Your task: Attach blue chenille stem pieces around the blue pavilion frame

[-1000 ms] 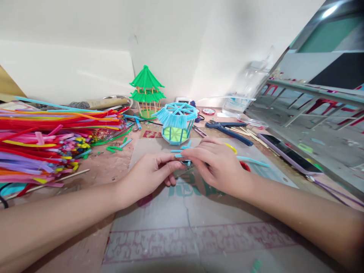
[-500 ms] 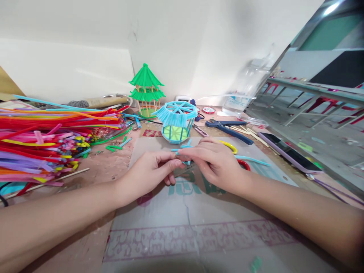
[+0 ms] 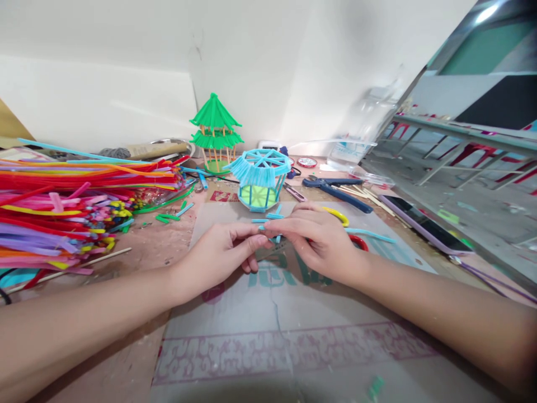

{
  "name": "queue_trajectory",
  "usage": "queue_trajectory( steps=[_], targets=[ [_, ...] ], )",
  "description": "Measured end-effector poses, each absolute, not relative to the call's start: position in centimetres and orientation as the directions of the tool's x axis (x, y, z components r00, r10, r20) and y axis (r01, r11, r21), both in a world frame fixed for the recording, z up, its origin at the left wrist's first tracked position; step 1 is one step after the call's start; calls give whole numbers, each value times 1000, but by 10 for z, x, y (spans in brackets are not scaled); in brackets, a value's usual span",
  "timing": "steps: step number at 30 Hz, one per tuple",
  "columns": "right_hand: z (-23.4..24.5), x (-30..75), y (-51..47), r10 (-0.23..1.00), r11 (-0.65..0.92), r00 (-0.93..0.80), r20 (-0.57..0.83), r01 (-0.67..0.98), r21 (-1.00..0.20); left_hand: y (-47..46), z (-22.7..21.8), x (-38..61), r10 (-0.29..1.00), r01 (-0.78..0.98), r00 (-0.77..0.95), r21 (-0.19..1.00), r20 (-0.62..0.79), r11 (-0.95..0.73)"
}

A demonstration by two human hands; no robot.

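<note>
My left hand (image 3: 224,252) and my right hand (image 3: 321,240) meet at the fingertips over a printed grey sheet (image 3: 235,319). Both are closed in a pinch around a short light-blue pipe cleaner piece (image 3: 261,227), mostly hidden by the fingers. Under my right hand lie scissors with a yellow handle loop (image 3: 339,216) and a red one, partly covered. Several cut blue pieces (image 3: 274,215) rest just beyond the fingertips. Behind them stands a small blue pipe cleaner pavilion (image 3: 259,179), its open-framed roof partly covered with blue strips on the left.
A green two-tiered pagoda (image 3: 215,131) stands at the back. Bundled coloured pipe cleaners (image 3: 75,212) fill the left side. To the right are blue-handled pliers (image 3: 339,190), thin wooden sticks (image 3: 380,201), a phone (image 3: 425,224) near the table edge, and a clear plastic bottle (image 3: 356,134).
The view has shifted very slightly. Both hands keep nearly the same pinched pose, and a little more of the blue piece's end shows between the fingertips.
</note>
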State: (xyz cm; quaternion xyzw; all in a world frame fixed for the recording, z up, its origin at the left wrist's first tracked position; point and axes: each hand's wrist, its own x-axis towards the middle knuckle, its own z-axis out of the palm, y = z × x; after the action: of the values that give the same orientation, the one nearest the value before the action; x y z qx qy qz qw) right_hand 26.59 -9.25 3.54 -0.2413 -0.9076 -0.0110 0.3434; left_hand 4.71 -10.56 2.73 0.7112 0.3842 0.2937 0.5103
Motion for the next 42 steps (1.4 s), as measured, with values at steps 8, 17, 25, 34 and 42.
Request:
queue_trajectory(
  steps=[8, 17, 25, 34, 42],
  targets=[
    [34, 266, -93, 415, 888, -644, 643, 439, -133, -105, 27, 46, 841, 240, 541, 952, 30, -189],
    [33, 268, -92, 411, 890, -652, 637, 437, -127, -106, 26, 47, 838, 239, 544, 949, 42, -203],
    [34, 268, -92, 403, 893, -661, 634, 434, -115, -105, 27, 46, 833, 231, 551, 951, 46, -205],
    [33, 268, -91, 395, 895, -669, 629, 435, -99, -105, 26, 46, 828, 221, 557, 952, 56, -213],
    [33, 265, -91, 367, 897, -669, 647, 438, -56, -107, 32, 49, 854, 195, 520, 967, 38, -162]
  ],
)
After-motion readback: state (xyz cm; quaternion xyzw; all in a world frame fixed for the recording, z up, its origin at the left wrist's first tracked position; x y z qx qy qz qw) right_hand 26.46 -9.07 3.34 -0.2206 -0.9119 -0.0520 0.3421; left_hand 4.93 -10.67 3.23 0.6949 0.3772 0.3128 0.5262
